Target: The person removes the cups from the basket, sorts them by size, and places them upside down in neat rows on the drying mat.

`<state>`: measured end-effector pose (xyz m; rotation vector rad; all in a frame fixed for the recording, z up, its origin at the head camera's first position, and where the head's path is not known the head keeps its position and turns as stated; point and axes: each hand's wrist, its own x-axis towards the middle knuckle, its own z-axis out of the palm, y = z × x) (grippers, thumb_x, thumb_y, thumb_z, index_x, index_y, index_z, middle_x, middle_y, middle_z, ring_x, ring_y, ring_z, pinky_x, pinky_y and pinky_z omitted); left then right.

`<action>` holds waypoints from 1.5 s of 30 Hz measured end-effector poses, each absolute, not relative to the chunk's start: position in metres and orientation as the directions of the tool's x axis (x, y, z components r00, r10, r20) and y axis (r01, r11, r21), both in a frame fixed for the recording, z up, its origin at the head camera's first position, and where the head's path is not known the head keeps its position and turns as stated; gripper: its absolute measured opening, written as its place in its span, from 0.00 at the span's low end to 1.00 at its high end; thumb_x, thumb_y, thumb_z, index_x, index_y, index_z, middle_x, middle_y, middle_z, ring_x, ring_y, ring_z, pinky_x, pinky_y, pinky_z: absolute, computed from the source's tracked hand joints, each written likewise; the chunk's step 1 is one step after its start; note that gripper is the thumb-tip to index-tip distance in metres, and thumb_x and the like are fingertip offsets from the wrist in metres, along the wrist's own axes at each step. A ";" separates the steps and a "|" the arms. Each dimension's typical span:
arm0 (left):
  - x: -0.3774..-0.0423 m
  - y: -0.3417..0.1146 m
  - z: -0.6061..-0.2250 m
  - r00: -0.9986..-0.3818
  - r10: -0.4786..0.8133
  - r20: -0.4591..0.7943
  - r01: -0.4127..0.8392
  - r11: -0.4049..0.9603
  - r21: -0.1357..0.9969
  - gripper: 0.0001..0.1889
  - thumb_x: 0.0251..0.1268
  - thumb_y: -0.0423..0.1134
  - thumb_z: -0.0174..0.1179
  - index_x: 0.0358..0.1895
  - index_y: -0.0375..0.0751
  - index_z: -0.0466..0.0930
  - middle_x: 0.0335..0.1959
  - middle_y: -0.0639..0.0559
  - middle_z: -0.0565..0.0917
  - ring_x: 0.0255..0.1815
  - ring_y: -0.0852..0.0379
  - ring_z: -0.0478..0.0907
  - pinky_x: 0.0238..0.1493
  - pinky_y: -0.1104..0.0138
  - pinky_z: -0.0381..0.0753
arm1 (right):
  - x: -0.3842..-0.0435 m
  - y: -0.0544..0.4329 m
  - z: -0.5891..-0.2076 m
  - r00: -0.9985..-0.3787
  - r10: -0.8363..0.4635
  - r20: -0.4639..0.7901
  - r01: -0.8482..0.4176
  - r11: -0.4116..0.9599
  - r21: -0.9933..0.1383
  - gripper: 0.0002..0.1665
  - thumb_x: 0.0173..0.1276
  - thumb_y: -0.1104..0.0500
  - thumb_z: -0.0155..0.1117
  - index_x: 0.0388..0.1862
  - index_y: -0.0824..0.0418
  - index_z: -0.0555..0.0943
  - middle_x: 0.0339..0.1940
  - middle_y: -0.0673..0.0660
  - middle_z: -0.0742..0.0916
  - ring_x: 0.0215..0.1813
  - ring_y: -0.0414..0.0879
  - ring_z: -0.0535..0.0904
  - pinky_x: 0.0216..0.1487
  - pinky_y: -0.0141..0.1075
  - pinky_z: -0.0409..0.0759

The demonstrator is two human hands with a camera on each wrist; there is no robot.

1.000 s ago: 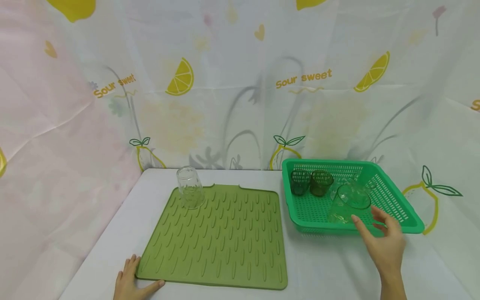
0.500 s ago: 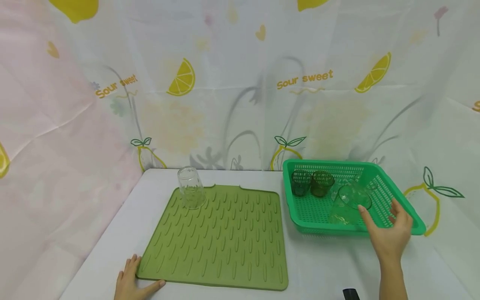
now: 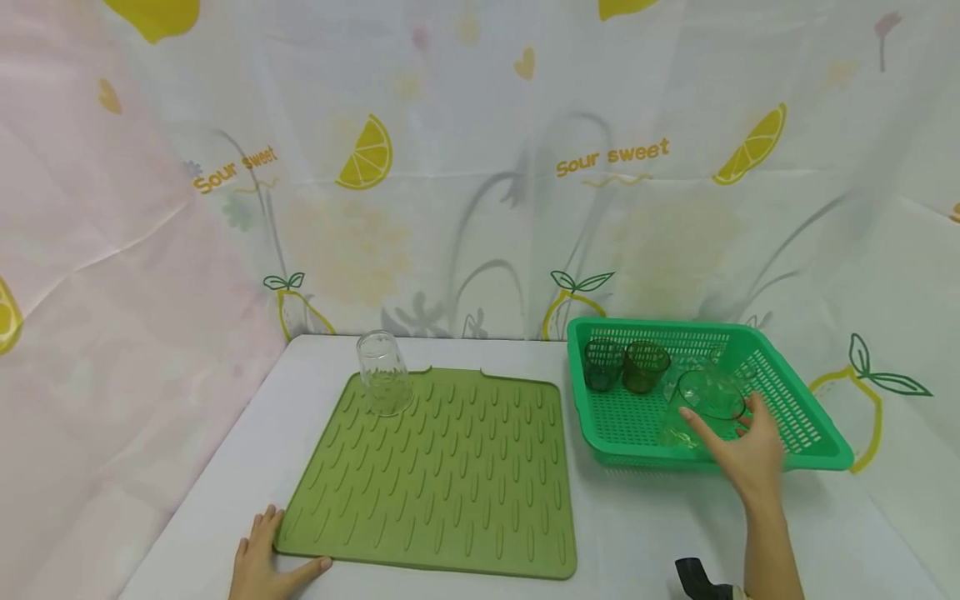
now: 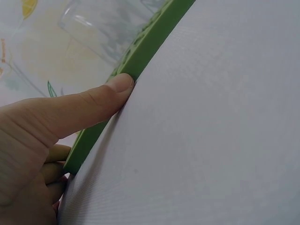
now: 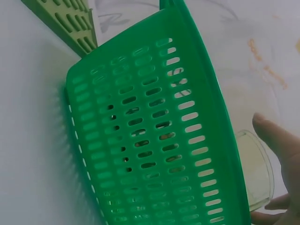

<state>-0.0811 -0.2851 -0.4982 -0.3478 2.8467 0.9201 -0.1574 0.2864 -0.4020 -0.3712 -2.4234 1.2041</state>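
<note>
My left hand (image 3: 262, 567) rests at the near left corner of a green ridged drying mat (image 3: 442, 475). Its thumb lies against the mat's front edge and its fingers lie along the left side. My right hand (image 3: 750, 454) reaches over the front rim of a green plastic basket (image 3: 611, 457). Thumb and fingers are spread around a large clear glass (image 3: 686, 425) inside; in the right wrist view the thumb (image 5: 272, 133) looks apart from the glass wall. Another clear glass (image 3: 384, 375) stands on the mat's far left corner.
In the basket's back left are a dark grey glass (image 3: 602, 364) and a brown glass (image 3: 645, 367). More clear glassware (image 3: 723, 367) lies behind the large glass, partly hidden. A patterned cloth (image 3: 480, 167) hangs behind the white table (image 3: 630, 533).
My right hand first drew back to the right from the large glass, then moved left to straddle it. A black strap end came into view by the right wrist. The left hand stayed put.
</note>
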 end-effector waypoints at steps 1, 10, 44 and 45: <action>-0.081 -0.285 -0.498 -0.965 -0.179 -0.191 -0.257 0.786 0.562 0.58 0.43 0.55 0.70 0.66 0.15 0.48 0.67 0.17 0.46 0.69 0.24 0.39 0.67 0.36 0.35 | -0.159 0.287 -0.401 -0.892 0.391 0.229 0.064 0.610 -0.790 0.60 0.57 0.46 0.69 0.74 0.71 0.45 0.67 0.76 0.64 0.61 0.73 0.65 0.55 0.64 0.68; -0.082 -0.284 -0.499 -0.967 -0.177 -0.184 -0.250 0.790 0.560 0.57 0.44 0.55 0.70 0.66 0.15 0.48 0.67 0.17 0.46 0.69 0.25 0.38 0.67 0.36 0.35 | -0.170 0.280 -0.400 -0.907 0.390 0.159 0.160 0.667 -0.728 0.65 0.56 0.40 0.68 0.73 0.74 0.42 0.65 0.78 0.64 0.64 0.72 0.62 0.57 0.65 0.66; -0.080 -0.285 -0.500 -0.973 -0.178 -0.149 -0.231 0.794 0.562 0.57 0.43 0.54 0.71 0.65 0.15 0.49 0.66 0.17 0.48 0.69 0.24 0.40 0.67 0.35 0.37 | -0.176 0.251 -0.363 -0.749 0.595 0.292 -0.166 0.258 -0.952 0.53 0.48 0.62 0.77 0.71 0.57 0.59 0.58 0.50 0.75 0.62 0.43 0.69 0.66 0.31 0.64; -0.080 -0.285 -0.500 -0.972 -0.179 -0.150 -0.233 0.793 0.563 0.57 0.43 0.54 0.71 0.65 0.15 0.49 0.66 0.17 0.48 0.69 0.24 0.40 0.67 0.35 0.37 | -0.175 0.250 -0.360 -0.756 0.587 0.290 -0.191 0.226 -0.955 0.53 0.48 0.64 0.77 0.71 0.57 0.60 0.57 0.50 0.75 0.61 0.42 0.69 0.66 0.29 0.64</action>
